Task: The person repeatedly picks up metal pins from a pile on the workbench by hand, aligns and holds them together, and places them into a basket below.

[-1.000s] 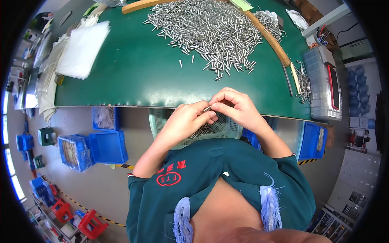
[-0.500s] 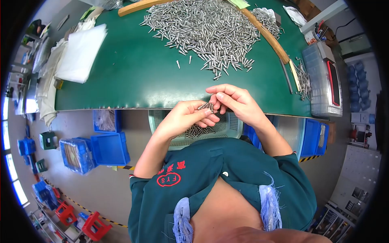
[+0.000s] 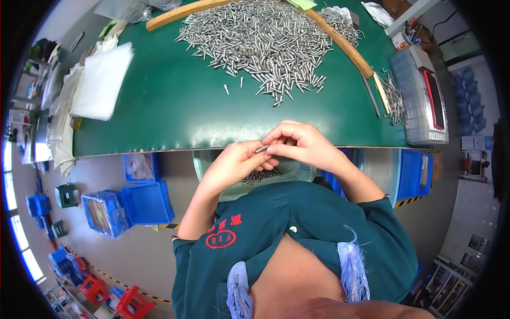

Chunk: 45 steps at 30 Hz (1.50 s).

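Observation:
My left hand is closed, its thumb and fingers around a small metal pin. My right hand meets it from the other side, its thumb and fingertips pinched at the pin's end. Whether more pins sit inside the left palm is hidden. Both hands are above a pale green mesh basket, where a heap of similar pins partly shows beneath the fingers. On the green table ahead lies a large pile of metal pins, with a couple of loose ones nearer me.
Wooden strips border the pile. White sheets lie at the left. On the right are long thin metal pieces and a clear plastic case with a red-edged device. Blue bins stand on the floor below the table.
Several pins showed in my left fingers before; now one is visible between both hands. My right fingers have closed in toward the left hand. The view has shifted slightly.

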{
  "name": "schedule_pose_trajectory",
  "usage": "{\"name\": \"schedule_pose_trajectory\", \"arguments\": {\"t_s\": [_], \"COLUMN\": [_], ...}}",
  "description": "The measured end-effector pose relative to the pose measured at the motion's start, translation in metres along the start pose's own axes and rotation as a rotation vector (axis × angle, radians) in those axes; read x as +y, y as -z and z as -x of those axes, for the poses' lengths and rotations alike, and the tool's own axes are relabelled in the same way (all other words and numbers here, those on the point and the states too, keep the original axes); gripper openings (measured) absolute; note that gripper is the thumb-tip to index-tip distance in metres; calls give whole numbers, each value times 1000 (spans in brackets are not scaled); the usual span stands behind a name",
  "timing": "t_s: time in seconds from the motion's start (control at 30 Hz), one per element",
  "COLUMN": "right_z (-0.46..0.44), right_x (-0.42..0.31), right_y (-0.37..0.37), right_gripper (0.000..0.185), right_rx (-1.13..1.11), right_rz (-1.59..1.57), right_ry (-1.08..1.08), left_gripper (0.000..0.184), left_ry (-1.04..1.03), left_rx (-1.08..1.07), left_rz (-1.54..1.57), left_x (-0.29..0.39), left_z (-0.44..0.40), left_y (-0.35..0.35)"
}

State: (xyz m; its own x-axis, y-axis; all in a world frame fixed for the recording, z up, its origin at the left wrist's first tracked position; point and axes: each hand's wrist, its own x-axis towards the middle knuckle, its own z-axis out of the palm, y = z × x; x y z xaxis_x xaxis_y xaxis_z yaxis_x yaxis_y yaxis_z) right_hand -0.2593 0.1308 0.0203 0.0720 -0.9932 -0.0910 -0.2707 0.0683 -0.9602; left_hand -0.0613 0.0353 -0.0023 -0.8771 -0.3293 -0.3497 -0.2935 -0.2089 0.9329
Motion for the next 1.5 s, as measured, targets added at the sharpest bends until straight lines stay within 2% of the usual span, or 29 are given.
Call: {"name": "schedule_pose_trajectory", "arguments": {"t_s": [0.1,0.23,0.33,0.43,0.53,0.63,0.7,0.8,0.93,1.07,1.37,1.5], "right_z": [0,2,0,-5,-11,-15,-17,-17,-16,-10,-17,-20], "right_x": [-1,-6,-2,6,21,28,31,29,28,27,35,31], "right_y": [-4,-1,3,13,19,19,19,18,17,19,26,24], "right_gripper": [16,15,15,16,20,20,18,15,14,11,12,15], "right_rx": [-11,-58,34,215,422,492,493,482,467,471,557,483], "right_rz": [165,222,258,375,629,775,756,753,788,810,803,768], "right_ry": [64,82,82,111,164,184,200,181,173,180,196,196], "left_gripper": [24,33,34,30,26,23,22,20,15,21,19,19], "left_ry": [-7,11,47,16,-5,-76,-157,-440,-516,-568,-614,-645], "left_rx": [31,-33,100,106,120,199,302,544,624,645,564,551], "left_rz": [-243,-597,-603,-490,-386,-321,-378,-866,-989,-1072,-1128,-1124], "left_x": [5,22,17,21,25,29,27,27,26,25,22,19], "left_z": [6,17,17,18,14,2,-8,-31,-60,-77,-73,-67], "left_y": [-2,2,4,5,5,2,2,6,8,7,8,6]}}
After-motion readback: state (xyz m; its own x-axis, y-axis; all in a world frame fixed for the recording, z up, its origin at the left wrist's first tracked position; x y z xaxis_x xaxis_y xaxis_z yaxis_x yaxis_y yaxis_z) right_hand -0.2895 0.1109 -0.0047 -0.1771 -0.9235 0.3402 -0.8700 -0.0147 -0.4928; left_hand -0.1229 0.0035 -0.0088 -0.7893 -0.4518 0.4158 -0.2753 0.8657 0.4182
